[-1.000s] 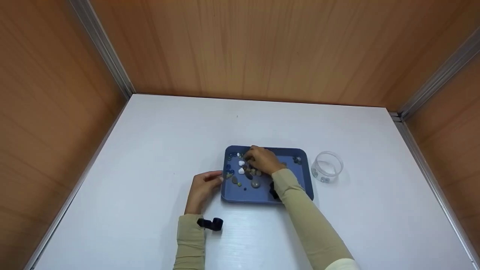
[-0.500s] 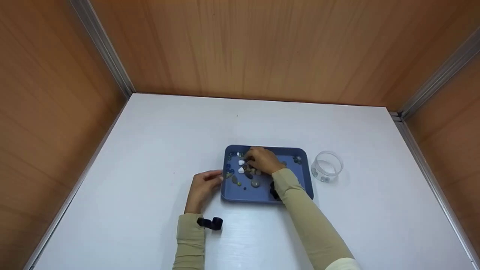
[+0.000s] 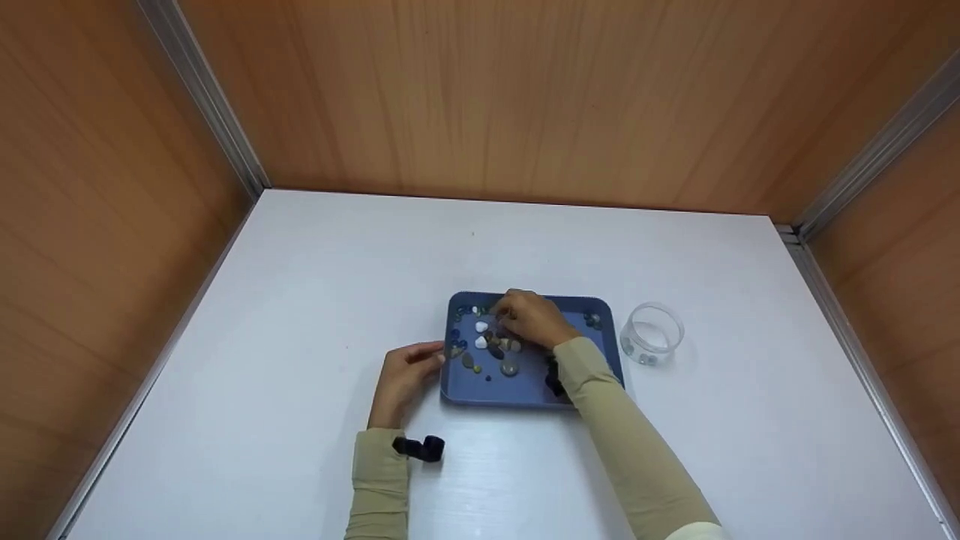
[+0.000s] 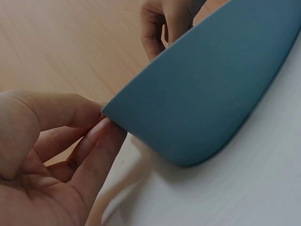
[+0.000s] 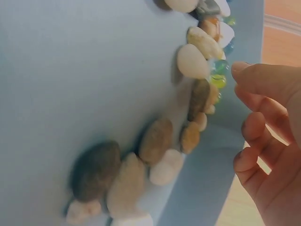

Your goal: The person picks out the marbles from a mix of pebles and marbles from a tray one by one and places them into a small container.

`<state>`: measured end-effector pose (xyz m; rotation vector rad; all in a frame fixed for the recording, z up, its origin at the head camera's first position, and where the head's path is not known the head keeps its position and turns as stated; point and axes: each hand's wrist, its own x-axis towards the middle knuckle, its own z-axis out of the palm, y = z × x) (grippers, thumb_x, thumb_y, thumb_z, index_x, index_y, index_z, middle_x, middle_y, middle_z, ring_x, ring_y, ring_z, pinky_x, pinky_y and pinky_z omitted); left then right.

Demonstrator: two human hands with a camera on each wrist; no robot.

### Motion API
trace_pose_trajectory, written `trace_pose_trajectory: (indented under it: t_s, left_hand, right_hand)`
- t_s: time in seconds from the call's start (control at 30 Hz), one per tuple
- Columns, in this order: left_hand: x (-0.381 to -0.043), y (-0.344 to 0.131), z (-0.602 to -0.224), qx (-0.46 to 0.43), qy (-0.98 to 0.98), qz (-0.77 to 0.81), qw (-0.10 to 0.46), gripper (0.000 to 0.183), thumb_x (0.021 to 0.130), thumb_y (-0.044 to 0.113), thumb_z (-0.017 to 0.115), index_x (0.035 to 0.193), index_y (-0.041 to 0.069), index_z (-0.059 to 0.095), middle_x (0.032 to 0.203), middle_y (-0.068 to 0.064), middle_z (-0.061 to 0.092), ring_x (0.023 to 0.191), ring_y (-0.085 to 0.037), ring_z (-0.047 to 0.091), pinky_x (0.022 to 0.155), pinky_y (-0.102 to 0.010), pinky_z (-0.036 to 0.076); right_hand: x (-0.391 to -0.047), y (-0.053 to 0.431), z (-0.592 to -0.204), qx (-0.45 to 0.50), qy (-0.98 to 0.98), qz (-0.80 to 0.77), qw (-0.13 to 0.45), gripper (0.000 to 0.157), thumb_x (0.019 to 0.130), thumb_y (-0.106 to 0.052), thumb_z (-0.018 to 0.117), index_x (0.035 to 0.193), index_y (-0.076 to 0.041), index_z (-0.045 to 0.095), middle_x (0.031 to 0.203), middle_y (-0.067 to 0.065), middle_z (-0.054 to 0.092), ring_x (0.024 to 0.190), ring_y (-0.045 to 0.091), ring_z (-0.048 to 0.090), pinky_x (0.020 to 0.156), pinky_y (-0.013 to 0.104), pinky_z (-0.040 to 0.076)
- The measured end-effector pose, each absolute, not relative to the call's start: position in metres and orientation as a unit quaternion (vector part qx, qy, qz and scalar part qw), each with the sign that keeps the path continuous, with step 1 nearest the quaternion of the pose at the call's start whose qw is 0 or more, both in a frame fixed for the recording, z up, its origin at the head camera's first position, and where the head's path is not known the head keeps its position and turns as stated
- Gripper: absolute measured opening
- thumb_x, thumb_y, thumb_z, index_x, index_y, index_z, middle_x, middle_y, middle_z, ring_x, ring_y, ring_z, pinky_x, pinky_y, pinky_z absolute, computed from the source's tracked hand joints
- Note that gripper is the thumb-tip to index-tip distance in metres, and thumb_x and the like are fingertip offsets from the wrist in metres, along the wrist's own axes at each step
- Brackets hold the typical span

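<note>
A blue rectangular tray lies on the table, holding scattered pebbles, glass marbles and white stones. At its left side, my left hand pinches the rim between thumb and fingers, as the left wrist view shows. Over the tray's upper middle is my right hand, knuckles up, fingers bent down towards the stones. In the right wrist view the right hand has loosely bent, separated fingers with nothing visible between them. Green marbles and brown pebbles lie near its fingertips. The head view hides these fingertips partly.
A clear round container with a few glass marbles at its bottom stands right of the tray. Dark marbles sit in the tray's upper right corner. Wooden panels wall in the white table at the back and sides.
My right hand has shifted slightly to the right and lifted a little over the stones. The left hand stays at the tray's left rim.
</note>
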<state>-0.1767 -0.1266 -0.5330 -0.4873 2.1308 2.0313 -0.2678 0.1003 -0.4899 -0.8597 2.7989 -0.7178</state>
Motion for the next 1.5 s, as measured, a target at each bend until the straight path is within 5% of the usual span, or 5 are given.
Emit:
trace_pose_trajectory:
  t_s: [1.5]
  left_hand:
    - [-0.176, -0.133, -0.535, -0.158, 0.706, 0.686, 0.073, 0.027, 0.084, 0.004, 0.067, 0.111, 0.002, 0.071, 0.113, -0.015, 0.068, 0.098, -0.017, 0.063, 0.085, -0.029, 0.054]
  right_hand:
    - [-0.252, 0.172, -0.459, -0.262, 0.929, -0.26, -0.006, 0.017, 0.087, -0.01, 0.07, 0.103, -0.006, 0.073, 0.1, 0.006, 0.068, 0.093, 0.023, 0.065, 0.082, 0.041, 0.053]
